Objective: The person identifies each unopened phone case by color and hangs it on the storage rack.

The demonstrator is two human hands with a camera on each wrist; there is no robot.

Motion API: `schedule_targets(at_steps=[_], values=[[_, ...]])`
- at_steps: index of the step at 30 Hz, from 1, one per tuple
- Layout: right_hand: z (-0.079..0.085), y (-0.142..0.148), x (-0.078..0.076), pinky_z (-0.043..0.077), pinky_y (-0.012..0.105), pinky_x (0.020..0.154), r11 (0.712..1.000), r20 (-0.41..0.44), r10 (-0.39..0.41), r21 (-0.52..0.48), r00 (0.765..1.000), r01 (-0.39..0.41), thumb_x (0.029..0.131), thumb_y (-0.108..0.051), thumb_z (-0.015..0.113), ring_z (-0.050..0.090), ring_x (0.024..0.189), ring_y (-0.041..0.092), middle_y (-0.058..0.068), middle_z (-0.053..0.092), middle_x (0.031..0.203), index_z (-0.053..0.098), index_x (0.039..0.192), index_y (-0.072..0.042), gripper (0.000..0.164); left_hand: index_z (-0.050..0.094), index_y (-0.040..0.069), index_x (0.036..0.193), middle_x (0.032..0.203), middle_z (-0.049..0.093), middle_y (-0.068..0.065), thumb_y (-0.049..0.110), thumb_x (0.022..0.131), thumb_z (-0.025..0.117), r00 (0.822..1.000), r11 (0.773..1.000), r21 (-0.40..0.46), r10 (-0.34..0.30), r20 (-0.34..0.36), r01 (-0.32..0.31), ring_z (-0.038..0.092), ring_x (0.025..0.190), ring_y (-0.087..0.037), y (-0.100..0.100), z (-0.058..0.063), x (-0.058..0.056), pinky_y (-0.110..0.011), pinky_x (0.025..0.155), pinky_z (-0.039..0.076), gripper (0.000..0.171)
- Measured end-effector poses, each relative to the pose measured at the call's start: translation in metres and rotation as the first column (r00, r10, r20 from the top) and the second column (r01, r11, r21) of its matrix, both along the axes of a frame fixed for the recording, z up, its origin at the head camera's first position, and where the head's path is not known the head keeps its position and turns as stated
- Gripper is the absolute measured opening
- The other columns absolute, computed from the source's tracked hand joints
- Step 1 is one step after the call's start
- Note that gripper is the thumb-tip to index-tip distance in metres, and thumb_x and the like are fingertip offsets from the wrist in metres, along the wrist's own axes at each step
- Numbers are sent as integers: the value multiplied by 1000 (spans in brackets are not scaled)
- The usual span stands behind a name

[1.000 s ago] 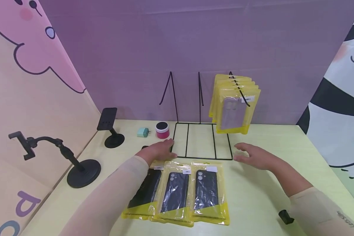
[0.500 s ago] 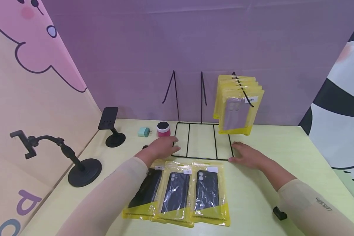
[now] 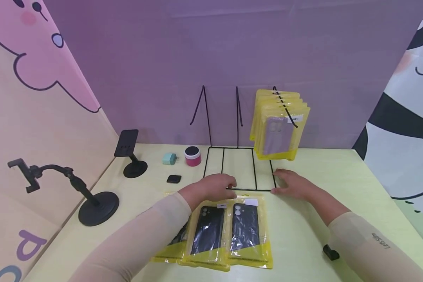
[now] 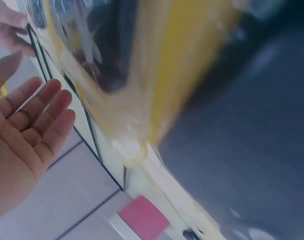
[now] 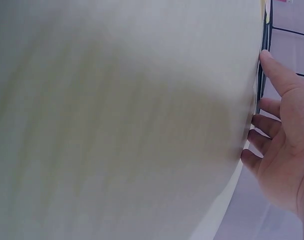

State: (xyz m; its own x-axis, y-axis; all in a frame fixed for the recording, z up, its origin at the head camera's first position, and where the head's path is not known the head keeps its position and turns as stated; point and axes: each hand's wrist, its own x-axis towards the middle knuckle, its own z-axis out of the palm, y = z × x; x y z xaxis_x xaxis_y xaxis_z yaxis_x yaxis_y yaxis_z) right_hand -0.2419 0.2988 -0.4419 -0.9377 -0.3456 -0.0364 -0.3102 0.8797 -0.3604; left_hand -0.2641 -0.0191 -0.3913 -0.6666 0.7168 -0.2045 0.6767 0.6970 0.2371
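A black wire display rack [image 3: 237, 117] stands against the back wall, with several yellow-edged phone case packets [image 3: 276, 137] hung on its right hook. My left hand [image 3: 211, 187] is over the front bar of the rack's base, its fingers loosely bent and holding nothing; the left wrist view shows the palm. At the base's right front corner, my right hand [image 3: 296, 186] rests its fingertips by the wire, thumb nearest the bar. Three packets with dark phone cases lie in front of the rack: one at right [image 3: 246, 231], one in the middle [image 3: 207, 235], one at left [image 3: 170, 252] partly under my left forearm.
To the left stand a phone stand [image 3: 134, 169] and a black gooseneck holder [image 3: 98, 207]. A teal charger plug [image 3: 169, 158], a pink jar [image 3: 192, 156] and a small black item [image 3: 174, 179] lie left of the rack. Another black piece [image 3: 330, 252] lies near my right forearm.
My left hand has moved right from the rack's left front corner to along its front bar, uncovering the small black item. My right hand has come left to the rack's right corner.
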Motion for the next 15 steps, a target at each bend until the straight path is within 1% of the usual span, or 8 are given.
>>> schedule_targets(at_steps=[3, 5, 9, 12, 14, 15], values=[[-2, 0, -1, 26, 59, 115, 1000, 8, 4, 3, 1000, -4, 91, -51, 63, 29, 141, 48, 30, 34, 152, 41, 144, 5, 81, 62, 16, 123, 110, 64, 3, 36, 95, 64, 1000, 999, -35, -11, -6, 10, 56, 95, -11, 7, -4, 4, -31, 89, 51, 34], [-2, 1, -1, 26, 59, 116, 1000, 12, 3, 10, 1000, -4, 92, -51, 63, 29, 142, 48, 30, 34, 152, 41, 145, 5, 80, 63, 17, 123, 109, 65, 3, 33, 94, 67, 1000, 999, -43, -3, -13, 2, 57, 94, -11, 11, -6, 5, -31, 89, 51, 33], [-2, 1, 0, 26, 59, 116, 1000, 6, 5, 6, 1000, -5, 92, -50, 63, 29, 142, 47, 29, 34, 152, 41, 145, 5, 79, 66, 16, 120, 105, 65, 3, 23, 92, 69, 1000, 1000, -25, 18, -8, -18, 56, 91, -11, 14, -10, 5, -30, 90, 52, 29], [-1, 0, 0, 26, 60, 115, 1000, -9, 21, 1, 1000, -21, 92, -48, 63, 29, 141, 48, 30, 34, 152, 41, 144, 5, 78, 69, 16, 109, 98, 64, 5, 18, 93, 67, 1000, 1000, 0, 6, -11, -6, 55, 88, -10, 14, -11, 4, -28, 88, 51, 16], [-1, 0, 1, 26, 59, 115, 1000, -14, 24, -5, 1000, -24, 92, -47, 64, 30, 141, 48, 31, 34, 151, 42, 144, 6, 78, 69, 17, 99, 93, 62, 7, 17, 94, 65, 1000, 999, 31, -8, -12, 8, 54, 85, -10, 13, -10, 4, -27, 84, 51, 6], [0, 0, 1, 27, 60, 115, 1000, -20, 29, -4, 999, -29, 92, -47, 64, 30, 140, 49, 31, 35, 151, 42, 143, 7, 78, 69, 18, 95, 91, 61, 7, 17, 95, 64, 1000, 998, 53, -15, -10, 16, 53, 84, -10, 13, -9, 4, -26, 82, 50, 5]])
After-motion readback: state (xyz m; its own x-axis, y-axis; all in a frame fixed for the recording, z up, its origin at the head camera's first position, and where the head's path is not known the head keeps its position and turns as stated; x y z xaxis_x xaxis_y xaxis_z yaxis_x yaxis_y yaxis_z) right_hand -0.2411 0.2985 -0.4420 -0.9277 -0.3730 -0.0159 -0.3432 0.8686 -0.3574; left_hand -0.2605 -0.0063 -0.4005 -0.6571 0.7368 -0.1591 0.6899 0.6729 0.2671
